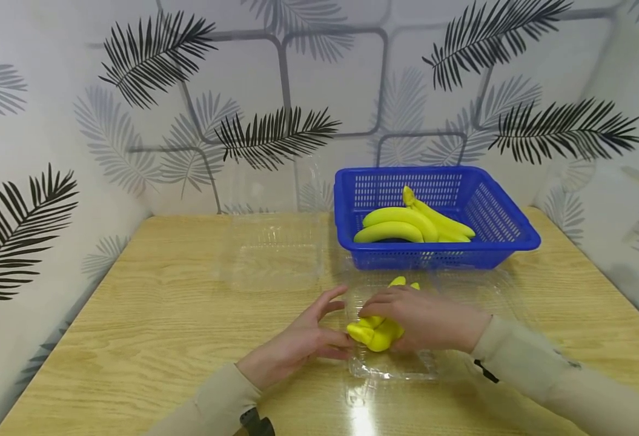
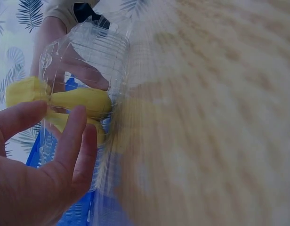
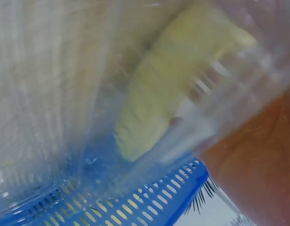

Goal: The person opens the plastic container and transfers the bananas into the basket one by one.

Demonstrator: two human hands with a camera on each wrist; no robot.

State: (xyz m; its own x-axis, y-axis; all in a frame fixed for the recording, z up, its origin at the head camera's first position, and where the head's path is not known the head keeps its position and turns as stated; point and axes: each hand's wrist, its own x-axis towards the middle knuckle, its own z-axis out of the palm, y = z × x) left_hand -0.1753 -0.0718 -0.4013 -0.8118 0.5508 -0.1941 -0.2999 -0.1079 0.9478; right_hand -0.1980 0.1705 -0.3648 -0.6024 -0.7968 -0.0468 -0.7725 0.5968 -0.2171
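A bunch of yellow bananas (image 1: pixel 376 333) is in a clear plastic clamshell box (image 1: pixel 392 370) on the wooden table. My right hand (image 1: pixel 428 318) reaches over the box from the right, its fingers curled round the bunch, hiding the bunch's middle. Banana tips show beyond that hand. My left hand (image 1: pixel 311 339) is at the box's left side, fingers spread and fairly straight, fingertips right at the wall. The left wrist view shows the bananas (image 2: pixel 84 101) through the ribbed clear wall, and in the right wrist view a banana (image 3: pixel 154 89) appears blurred through the plastic.
A blue slotted basket (image 1: pixel 433 257) with more bananas (image 1: pixel 401 221) stands just behind the box. Another clear plastic box (image 1: pixel 275 278) sits open at the back left of the table (image 1: pixel 150 339). A leaf-patterned wall (image 1: pixel 188 151) rises behind the table.
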